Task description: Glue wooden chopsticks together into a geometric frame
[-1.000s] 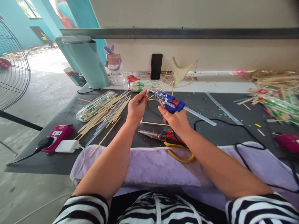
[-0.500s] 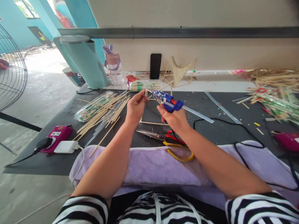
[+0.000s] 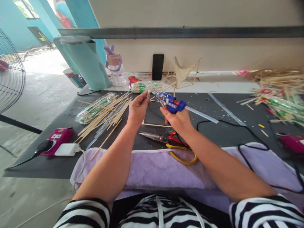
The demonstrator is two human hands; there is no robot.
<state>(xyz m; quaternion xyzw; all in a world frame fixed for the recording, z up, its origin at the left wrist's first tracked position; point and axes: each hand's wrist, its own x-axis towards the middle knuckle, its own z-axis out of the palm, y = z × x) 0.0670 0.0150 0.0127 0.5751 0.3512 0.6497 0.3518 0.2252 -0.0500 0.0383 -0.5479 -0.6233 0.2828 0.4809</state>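
Observation:
My right hand point(image 3: 177, 119) is wrapped round a blue glue gun point(image 3: 173, 103) with a clear glue stick point(image 3: 201, 114) out of its back. Its nozzle points left, just beside the fingertips of my left hand point(image 3: 138, 108). Those fingers pinch the upper end of a thin wooden stick point(image 3: 148, 93), which looks to be part of a stick frame point(image 3: 158, 125) standing on the dark table. My left hand hides some of the frame. Below my hands lie scissors point(image 3: 155, 137) with red and yellow handles partly under my right forearm.
Loose sticks point(image 3: 111, 114) and a wrapped bundle point(image 3: 96, 109) lie left. A finished-looking stick model point(image 3: 184, 72), a phone point(image 3: 158, 67) and a bottle point(image 3: 116, 68) stand behind. A black cord point(image 3: 249, 126) runs right; a purple towel point(image 3: 163, 167) covers the front edge.
The glue gun's nozzle has drawn very slightly right, away from the stick end. My left hand keeps its pinch almost in place.

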